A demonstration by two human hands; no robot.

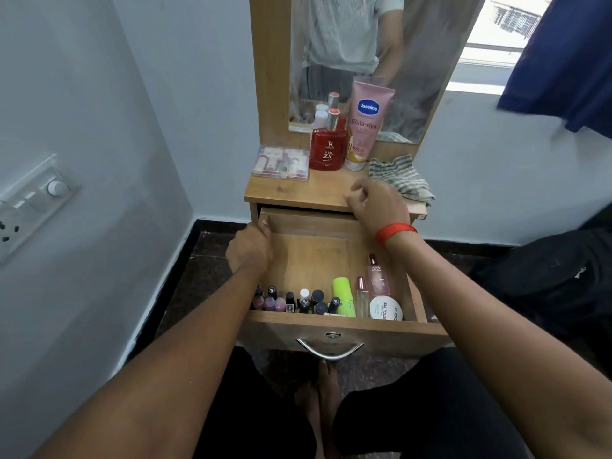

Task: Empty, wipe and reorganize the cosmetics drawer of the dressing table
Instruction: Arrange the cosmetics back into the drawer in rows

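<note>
The wooden drawer (314, 250) of the dressing table stands pulled out. Along its front lie several nail polish bottles (291, 301), a green tube (344, 296), two slim perfume bottles (377, 276) and a white round jar (385, 309). The rear half of the drawer floor is bare. My left hand (250, 248) grips the drawer's left wall. My right hand (377, 205) hovers over the table top's front edge with loosely curled fingers and holds nothing. A striped cloth (400, 177) lies on the top just right of that hand.
On the table top (298, 190) stand a clear plastic box of cosmetics (281, 162), a red perfume bottle (328, 150) and a pink Vaseline tube (364, 124) before the mirror (347, 44). A wall with a switch panel (29, 203) is left; dark bags sit right.
</note>
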